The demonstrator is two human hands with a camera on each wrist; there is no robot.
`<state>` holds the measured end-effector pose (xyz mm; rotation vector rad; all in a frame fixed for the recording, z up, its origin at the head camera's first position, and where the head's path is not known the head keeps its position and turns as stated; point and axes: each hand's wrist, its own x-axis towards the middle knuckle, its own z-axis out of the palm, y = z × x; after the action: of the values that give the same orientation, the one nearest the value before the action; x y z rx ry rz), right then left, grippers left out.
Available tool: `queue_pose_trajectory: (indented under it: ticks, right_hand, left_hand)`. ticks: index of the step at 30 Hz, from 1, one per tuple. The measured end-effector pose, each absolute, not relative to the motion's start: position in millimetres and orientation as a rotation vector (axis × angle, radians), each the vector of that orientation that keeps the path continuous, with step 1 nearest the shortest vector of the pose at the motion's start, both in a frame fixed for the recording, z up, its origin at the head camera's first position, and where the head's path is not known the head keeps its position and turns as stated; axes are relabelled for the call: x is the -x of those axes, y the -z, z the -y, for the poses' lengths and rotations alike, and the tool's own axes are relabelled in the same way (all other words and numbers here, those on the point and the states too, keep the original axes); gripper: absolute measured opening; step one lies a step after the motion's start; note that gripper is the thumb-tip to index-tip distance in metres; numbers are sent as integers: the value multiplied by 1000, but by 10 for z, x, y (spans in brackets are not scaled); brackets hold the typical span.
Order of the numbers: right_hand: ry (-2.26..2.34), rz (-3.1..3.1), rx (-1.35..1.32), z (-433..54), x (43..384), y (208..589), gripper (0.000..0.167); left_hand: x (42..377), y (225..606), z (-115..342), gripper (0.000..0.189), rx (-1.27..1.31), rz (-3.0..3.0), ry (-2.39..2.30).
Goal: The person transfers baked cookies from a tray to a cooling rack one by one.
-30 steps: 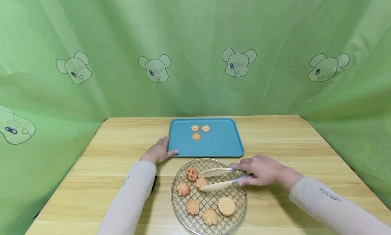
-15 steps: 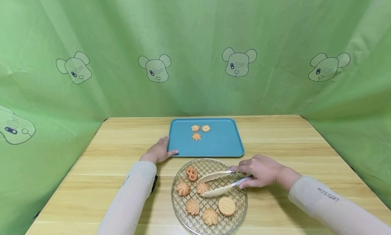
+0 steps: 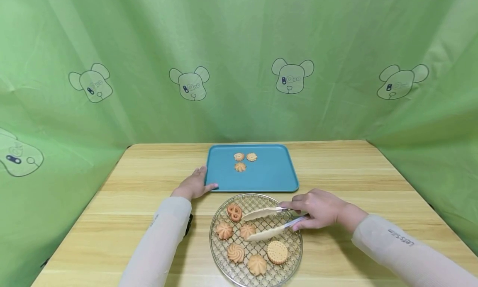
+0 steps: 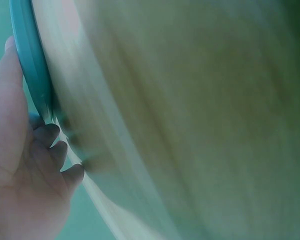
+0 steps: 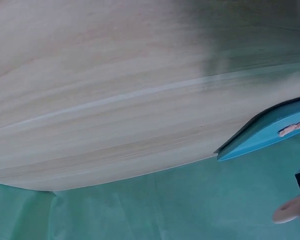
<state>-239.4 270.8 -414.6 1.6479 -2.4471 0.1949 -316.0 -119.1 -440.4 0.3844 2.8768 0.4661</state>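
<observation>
My right hand (image 3: pixel 317 208) holds a pair of tongs (image 3: pixel 295 222) with cream tips and metal arms, over the round wire rack (image 3: pixel 257 204). The tongs' tips are spread, and a small flower-shaped cookie (image 3: pixel 247 231) lies near and partly between them. My left hand (image 3: pixel 195 184) rests at the near left corner of the blue tray (image 3: pixel 272 171), with the thumb along the front rim and the fingers by the left side. In the left wrist view, the thumb runs along the tray's edge (image 4: pixel 32 55). The right wrist view shows only a fingertip (image 5: pixel 290 209) of the right hand.
Around the rack lie a pretzel-shaped cookie (image 3: pixel 234 212), a fluted cookie (image 3: pixel 224 230), a swirl cookie (image 3: pixel 235 253), another fluted cookie (image 3: pixel 257 265) and a round dotted cookie (image 3: pixel 277 252). Three small cookies (image 3: pixel 240 166) sit on the tray. A green curtain (image 3: pixel 239 113) surrounds the wooden table (image 3: pixel 336 166).
The tongs' tips, earlier close around the small flower-shaped cookie, have spread wider. That cookie has shifted slightly nearer to me on the rack. My left hand and the tray stay put.
</observation>
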Motion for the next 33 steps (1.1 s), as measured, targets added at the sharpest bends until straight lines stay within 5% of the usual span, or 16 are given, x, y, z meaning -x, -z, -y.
queue_pose_trajectory:
  ticks: [33]
  right_hand:
    - [-297, 2652, -1298, -2540, 2368, 4227, 97]
  left_hand:
    - [3132, 4365, 1186, 90, -382, -2881, -471]
